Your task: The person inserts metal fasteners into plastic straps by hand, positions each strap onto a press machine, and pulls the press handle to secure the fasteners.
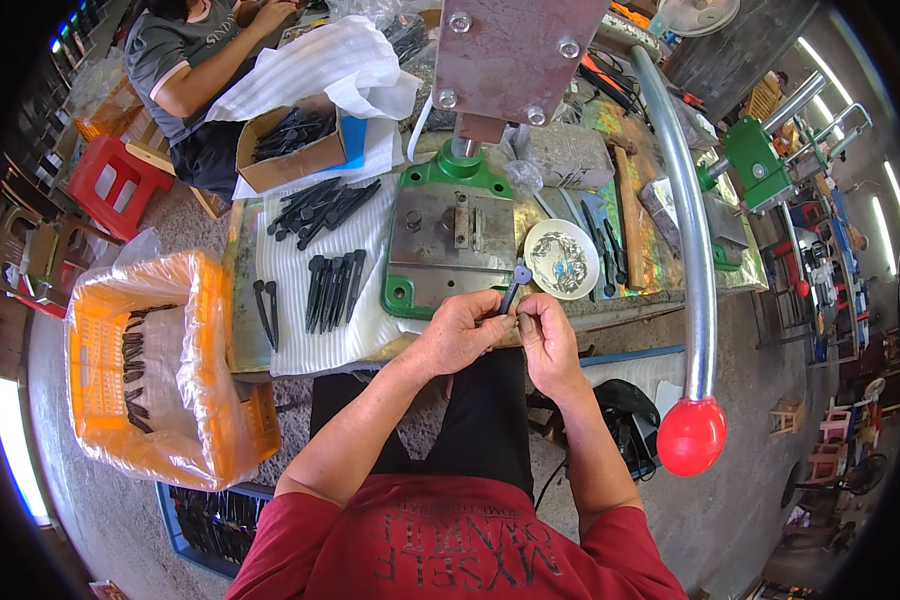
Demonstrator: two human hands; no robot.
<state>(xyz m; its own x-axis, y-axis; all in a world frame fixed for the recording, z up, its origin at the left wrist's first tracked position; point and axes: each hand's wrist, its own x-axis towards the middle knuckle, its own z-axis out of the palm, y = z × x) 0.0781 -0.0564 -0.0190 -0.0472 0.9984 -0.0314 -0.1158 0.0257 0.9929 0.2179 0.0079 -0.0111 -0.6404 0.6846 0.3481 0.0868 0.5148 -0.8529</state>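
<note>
One dark slim part [515, 287] is tilting in the left hand's [462, 330] grasp near the white bowl [576, 291]; the right hand [550, 347] is pinching beside it, any contents hidden. Fitting is seemingly happening; next is probably calling for steady alignment.

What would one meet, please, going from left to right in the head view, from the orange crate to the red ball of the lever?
Orange crate → row of black parts → left hand, gripping a dark part → right hand → hammer → red ball.
</note>
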